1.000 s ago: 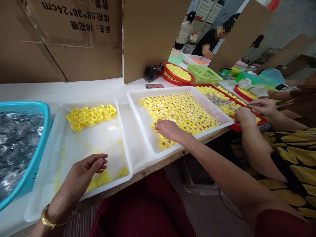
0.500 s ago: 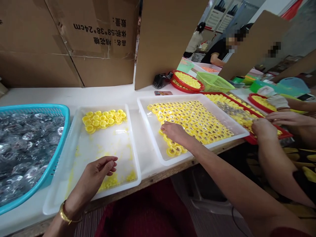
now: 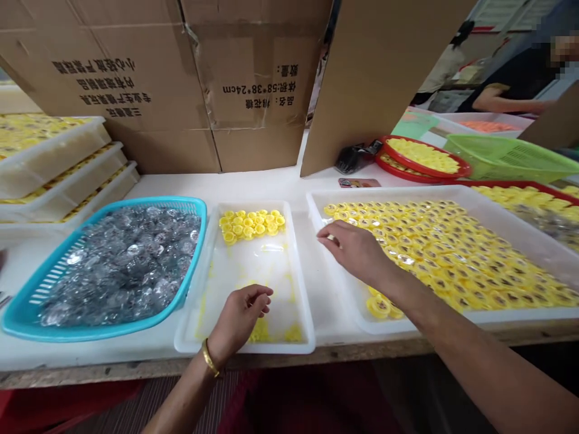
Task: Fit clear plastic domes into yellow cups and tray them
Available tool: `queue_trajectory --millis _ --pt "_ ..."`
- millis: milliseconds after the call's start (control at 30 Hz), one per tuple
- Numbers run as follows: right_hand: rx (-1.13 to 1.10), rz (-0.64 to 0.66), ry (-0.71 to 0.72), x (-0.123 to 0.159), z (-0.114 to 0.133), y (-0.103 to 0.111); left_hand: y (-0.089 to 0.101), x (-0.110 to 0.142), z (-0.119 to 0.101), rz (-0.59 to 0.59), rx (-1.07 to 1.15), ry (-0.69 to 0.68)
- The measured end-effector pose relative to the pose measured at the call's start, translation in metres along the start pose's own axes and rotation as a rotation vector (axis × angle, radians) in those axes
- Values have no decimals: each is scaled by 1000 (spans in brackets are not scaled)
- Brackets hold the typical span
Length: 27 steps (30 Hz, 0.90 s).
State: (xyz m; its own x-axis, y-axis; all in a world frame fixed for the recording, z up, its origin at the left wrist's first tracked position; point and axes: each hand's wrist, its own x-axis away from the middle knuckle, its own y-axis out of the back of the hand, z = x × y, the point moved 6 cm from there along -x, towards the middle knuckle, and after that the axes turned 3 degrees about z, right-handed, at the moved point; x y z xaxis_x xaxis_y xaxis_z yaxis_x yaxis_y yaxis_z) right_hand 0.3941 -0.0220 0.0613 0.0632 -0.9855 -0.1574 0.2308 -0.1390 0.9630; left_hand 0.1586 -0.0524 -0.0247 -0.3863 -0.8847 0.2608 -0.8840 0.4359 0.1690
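My left hand [image 3: 244, 316], a gold bangle at its wrist, hovers over the near half of a narrow white tray [image 3: 308, 322]. Its fingers are loosely curled and nothing shows in them. At the tray's far end sits a cluster of small yellow cups [image 3: 248, 224]. My right hand [image 3: 355, 250] is above the left rim of a wide white tray [image 3: 332, 265]. A small gap shows between its thumb and index finger, with nothing visible there. Rows of yellow cups with dark printed round tops [image 3: 434, 253] fill much of that tray.
A blue basket [image 3: 201, 223] of clear-wrapped pieces stands left, before stacked white trays [image 3: 67, 163]. Cardboard [image 3: 253, 132] walls the back. Right of it are a black object [image 3: 353, 158], red trays [image 3: 465, 166] and a green basket [image 3: 511, 154]. A person [image 3: 502, 84] is beyond.
My view has turned left, bringing the stacked trays into sight. My right hand has left the rows of cups and moved left to the tray's rim. My left hand stays over the narrow tray.
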Motion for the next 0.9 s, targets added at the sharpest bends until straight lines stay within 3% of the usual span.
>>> queue_trajectory --millis 67,167,267,400,533,667,800,900 --pt "-68 95 88 -23 37 -13 0 1 0 -25 13 -19" --pt "-22 234 93 -62 72 -47 2 5 -4 -72 40 -43" --pt "39 242 57 -92 88 -74 9 15 -10 -102 35 -60" --pt "103 237 4 -107 92 -94 32 29 -18 -137 -14 -95" --pt "130 228 -10 -107 93 -96 51 36 -15 -183 -18 -95" --pt "140 245 -2 -96 95 -90 46 37 -11 -178 -6 -73" --pt "130 289 16 -67 101 -89 43 36 -24 -158 -75 -123" --pt "104 312 42 -41 107 -93 74 30 -42 -228 -212 -222"
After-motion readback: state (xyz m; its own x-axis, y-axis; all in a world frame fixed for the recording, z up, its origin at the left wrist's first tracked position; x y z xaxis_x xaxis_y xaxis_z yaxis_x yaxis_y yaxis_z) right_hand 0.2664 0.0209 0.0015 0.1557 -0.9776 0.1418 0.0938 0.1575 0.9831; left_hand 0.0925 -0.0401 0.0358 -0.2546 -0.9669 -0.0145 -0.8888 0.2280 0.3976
